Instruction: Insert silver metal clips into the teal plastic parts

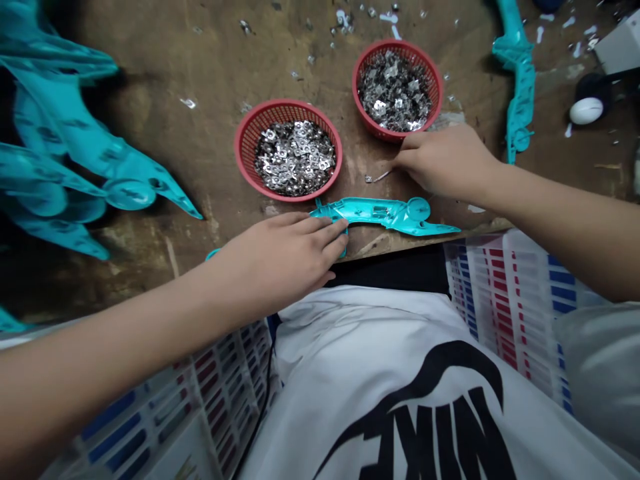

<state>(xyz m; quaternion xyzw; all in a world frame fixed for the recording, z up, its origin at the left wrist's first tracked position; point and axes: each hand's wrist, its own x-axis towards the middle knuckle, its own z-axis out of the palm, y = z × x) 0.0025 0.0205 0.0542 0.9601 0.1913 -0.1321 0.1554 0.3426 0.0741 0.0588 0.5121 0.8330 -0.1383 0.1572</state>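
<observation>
My left hand point(287, 257) lies over the left end of a long teal plastic part point(367, 210), holding it at the table's front edge. Its fingers drape across the part, with the thumb nearer my body. A small metal piece point(380, 212) shows in the middle of the part. My right hand point(443, 160) is closed in a pinch on a thin, stick-like tool point(384, 176); most of the tool is hidden by the fingers. Its tip points left at a small metal clip point(369, 179) on the table, touching or very close to it.
Two red baskets hold small metal pieces: the left basket point(240, 150) and the right basket point(356, 80). Teal parts point(75, 127) are piled at left; another teal part point(520, 87) lies at right. Loose metal bits dot the wooden table point(210, 60). Plastic crates point(505, 293) stand below.
</observation>
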